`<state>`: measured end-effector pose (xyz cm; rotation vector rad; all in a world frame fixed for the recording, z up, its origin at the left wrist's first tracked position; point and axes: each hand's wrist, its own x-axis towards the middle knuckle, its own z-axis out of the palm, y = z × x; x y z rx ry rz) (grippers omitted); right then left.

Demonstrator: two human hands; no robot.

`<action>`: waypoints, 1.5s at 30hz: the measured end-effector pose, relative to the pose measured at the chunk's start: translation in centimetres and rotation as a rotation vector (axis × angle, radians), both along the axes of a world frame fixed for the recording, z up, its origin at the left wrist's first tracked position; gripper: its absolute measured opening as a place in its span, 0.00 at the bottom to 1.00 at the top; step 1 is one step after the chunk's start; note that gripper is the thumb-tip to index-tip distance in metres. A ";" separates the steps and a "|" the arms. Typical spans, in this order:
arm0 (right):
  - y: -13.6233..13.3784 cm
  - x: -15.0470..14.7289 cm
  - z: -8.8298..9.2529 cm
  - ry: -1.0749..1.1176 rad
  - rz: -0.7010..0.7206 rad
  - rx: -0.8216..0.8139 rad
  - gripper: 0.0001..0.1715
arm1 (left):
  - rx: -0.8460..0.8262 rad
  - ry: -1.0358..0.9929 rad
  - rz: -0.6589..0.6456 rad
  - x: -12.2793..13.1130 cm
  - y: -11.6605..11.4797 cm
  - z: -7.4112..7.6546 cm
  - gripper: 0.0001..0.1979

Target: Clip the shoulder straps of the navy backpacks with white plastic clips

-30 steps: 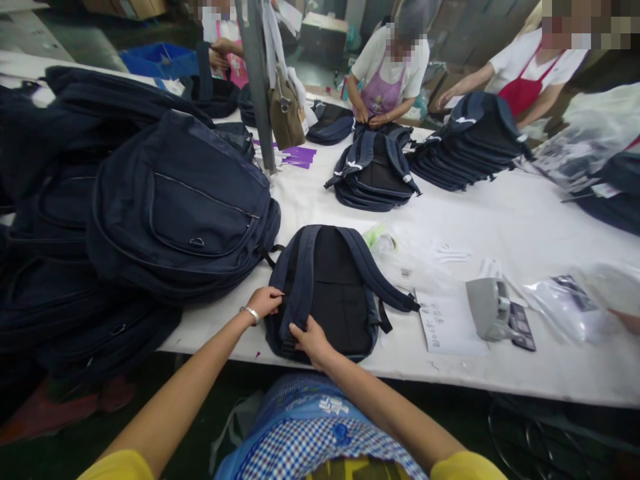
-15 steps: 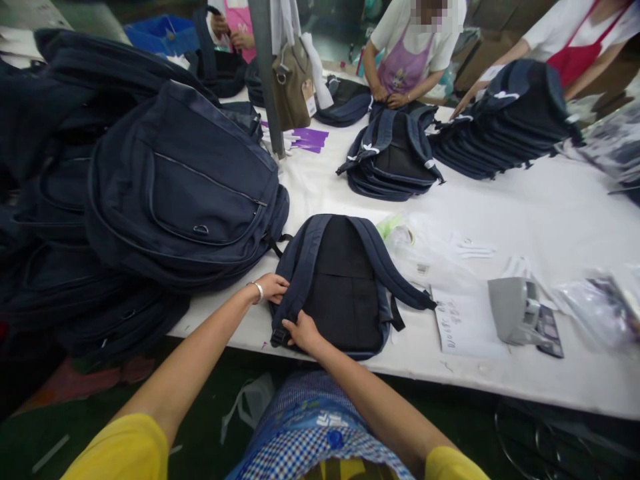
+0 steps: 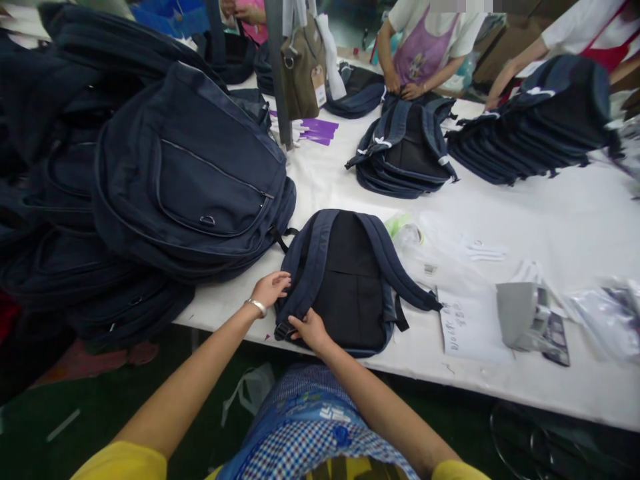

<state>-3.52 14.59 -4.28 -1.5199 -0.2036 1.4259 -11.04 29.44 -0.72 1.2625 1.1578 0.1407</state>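
A navy backpack (image 3: pixel 354 303) lies on the white table in front of me, its black padded back and both shoulder straps facing up. At its left edge, my left hand (image 3: pixel 271 288) has its fingers stretched out beside the left shoulder strap (image 3: pixel 316 263). Lower down, the thumb and fingers of my right hand (image 3: pixel 311 330) close on the bottom of that strap, close to a black buckle (image 3: pixel 283 331). The other strap (image 3: pixel 400 277) curves off to the right, with its end on the table.
Navy backpacks (image 3: pixel 210 180) are heaped at left. Further back are a small stack of backpacks (image 3: pixel 407 150), a taller leaning stack (image 3: pixel 540 127) and a brown bag (image 3: pixel 303 70) by a metal post (image 3: pixel 279 73). A grey tape dispenser (image 3: pixel 523 317) and written paper (image 3: pixel 470 327) lie at right. Co-workers stand opposite.
My left hand has drawn slightly back from the strap, and its fingers show more. My right hand stays at the strap's lower end. The whole view has shifted a little.
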 end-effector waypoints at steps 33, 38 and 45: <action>-4.2 3.0 4.9 0.111 0.085 0.009 0.19 | -0.332 -0.150 0.384 -1.0 -10.4 -1.5 0.22; -4.5 3.9 3.8 -0.021 0.084 0.040 0.18 | -0.271 -0.103 0.332 -0.1 -9.8 -2.3 0.19; -4.5 5.3 3.2 -0.154 0.102 0.089 0.20 | -0.215 -0.081 0.286 1.3 -8.5 -1.6 0.19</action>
